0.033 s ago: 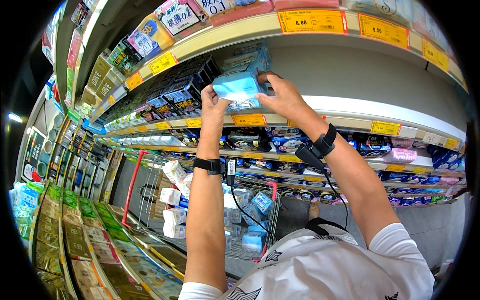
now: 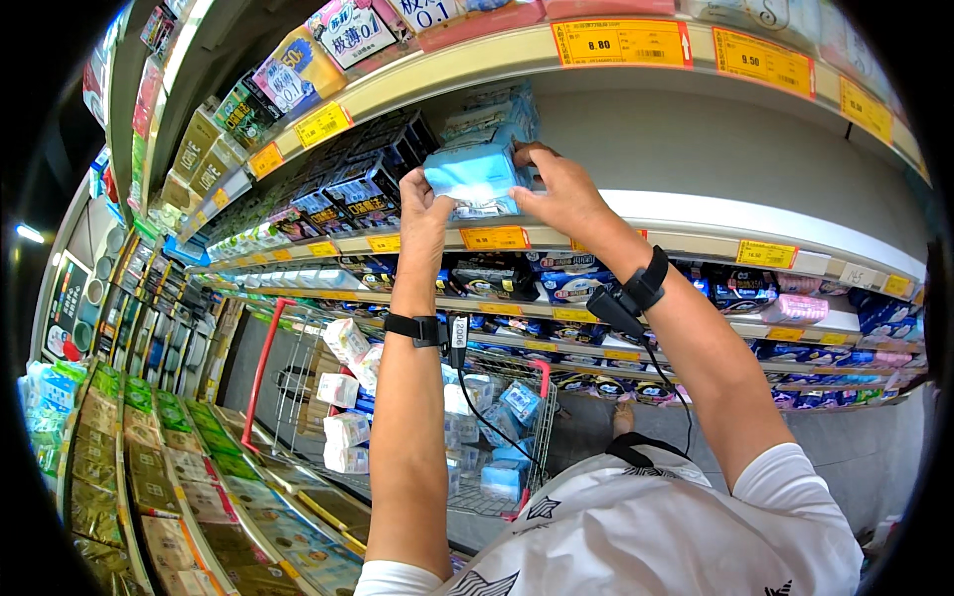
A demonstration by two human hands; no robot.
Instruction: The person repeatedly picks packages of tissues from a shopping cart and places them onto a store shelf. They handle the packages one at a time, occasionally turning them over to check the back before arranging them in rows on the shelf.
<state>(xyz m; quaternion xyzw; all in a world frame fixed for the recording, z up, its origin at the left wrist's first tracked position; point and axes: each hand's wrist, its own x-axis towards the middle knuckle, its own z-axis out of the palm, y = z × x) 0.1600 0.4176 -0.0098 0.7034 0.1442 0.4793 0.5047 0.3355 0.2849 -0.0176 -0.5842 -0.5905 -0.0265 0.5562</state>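
A light-blue soft pack (image 2: 467, 174), with a shiny pale lower front, is gripped between both hands at the front of a shelf. My left hand (image 2: 423, 209) holds its left side, the thumb at the lower front corner. On its right side my right hand (image 2: 564, 191) is closed, thumb in front and fingers at the upper corner. Directly behind stand more light-blue packs (image 2: 489, 111) of similar look. Black boxed packs (image 2: 360, 184) line the shelf just left of my left hand. Whether the held pack rests on the shelf is hard to tell.
Below my arms stands a wire shopping cart (image 2: 547, 422) with red trim, holding several white and blue packs (image 2: 346, 432). An upper shelf edge (image 2: 497, 74) with yellow price tags runs above my hands. Lower shelves carry dark-blue packs (image 2: 571, 286). Stacked packages (image 2: 164, 467) lie at left.
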